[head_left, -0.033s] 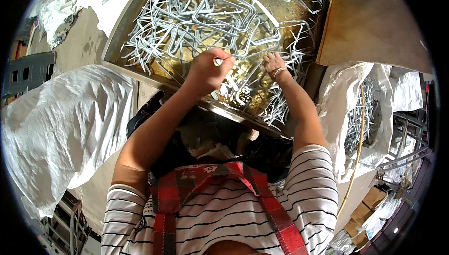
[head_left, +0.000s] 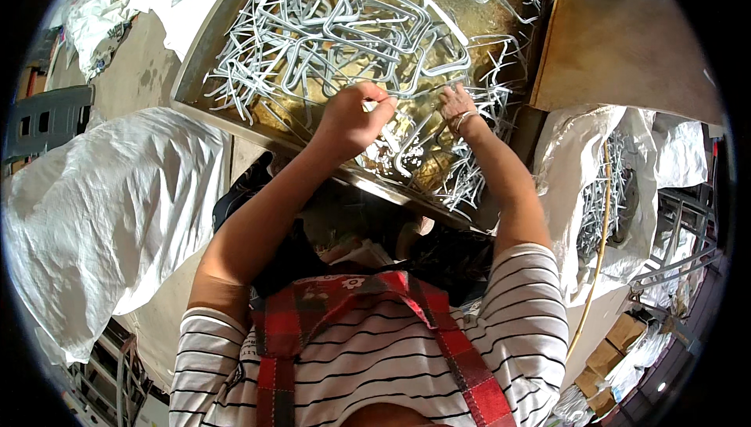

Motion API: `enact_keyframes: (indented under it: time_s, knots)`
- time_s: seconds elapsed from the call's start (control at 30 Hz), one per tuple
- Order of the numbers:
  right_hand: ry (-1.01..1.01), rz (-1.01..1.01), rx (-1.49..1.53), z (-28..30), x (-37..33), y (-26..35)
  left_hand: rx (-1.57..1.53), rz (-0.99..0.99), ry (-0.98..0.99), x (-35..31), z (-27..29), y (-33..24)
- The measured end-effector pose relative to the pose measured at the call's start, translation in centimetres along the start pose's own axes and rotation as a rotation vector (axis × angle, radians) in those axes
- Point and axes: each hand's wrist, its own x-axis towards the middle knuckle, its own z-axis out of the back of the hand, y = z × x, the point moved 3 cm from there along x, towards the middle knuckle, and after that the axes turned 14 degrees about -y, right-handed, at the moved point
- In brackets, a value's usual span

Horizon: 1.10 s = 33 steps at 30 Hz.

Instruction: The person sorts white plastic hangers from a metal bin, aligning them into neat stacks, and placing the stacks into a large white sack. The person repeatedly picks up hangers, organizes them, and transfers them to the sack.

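Note:
A shallow metal tray (head_left: 192, 75) holds a tangled heap of grey bent-rod pieces (head_left: 352, 16), many shaped like open frames with rounded corners. Over the tray's near part, my left hand (head_left: 350, 123) is closed in a pinch, thumb against forefinger; what it grips, if anything, I cannot make out. To its right, my right hand (head_left: 458, 106), with a pale band at the wrist, has its fingers curled down among grey pieces; what lies in them is hidden. Small white bits (head_left: 383, 153) and a bent grey rod (head_left: 400, 157) lie between the hands, near the front rim.
A brown cardboard flap (head_left: 626, 51) rises at the tray's right. Beside it stands an open white sack (head_left: 567, 184) containing more grey pieces (head_left: 598, 208). White sacking (head_left: 117, 216) covers something at the left. Cardboard boxes (head_left: 614, 349) sit at the lower right.
My left hand has shifted very slightly to the right. My right hand stays in nearly the same spot, and the heap looks unchanged.

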Motion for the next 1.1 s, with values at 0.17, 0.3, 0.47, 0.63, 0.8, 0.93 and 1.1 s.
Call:
enact_keyframes:
  time_s: [0.17, 0.3, 0.47, 0.63, 0.8, 0.93, 1.1]
  knots:
    - [0.079, -0.228, 0.392, 7.5, -0.6, -2.4, 0.281, 0.008, 0.205, -1.0, -1.6, -0.7]
    - [-0.183, -0.191, 0.773, 12.2, -2.7, -4.4, 0.369, -0.009, 0.205, -1.6, -2.8, -0.9]
    - [-0.404, -0.138, 1.229, 20.0, -5.8, -3.8, 0.195, 0.028, 0.201, -1.1, -3.3, -1.5]
    - [-0.794, -0.218, 1.255, 24.5, -6.3, -4.8, 0.159, 0.247, 0.210, 0.6, -2.0, -0.9]
    - [-0.800, -0.997, 1.358, 13.5, -7.1, -8.5, 0.117, 0.438, -0.143, 3.2, 2.1, -1.5]
    - [-0.287, -0.726, 0.806, 1.0, -4.5, -2.2, -0.399, 0.382, -0.214, 5.5, 3.5, 0.6]
    - [0.217, -0.669, 0.583, -2.9, -2.9, 5.1, -0.444, 0.196, -0.215, 4.7, 3.5, -1.6]
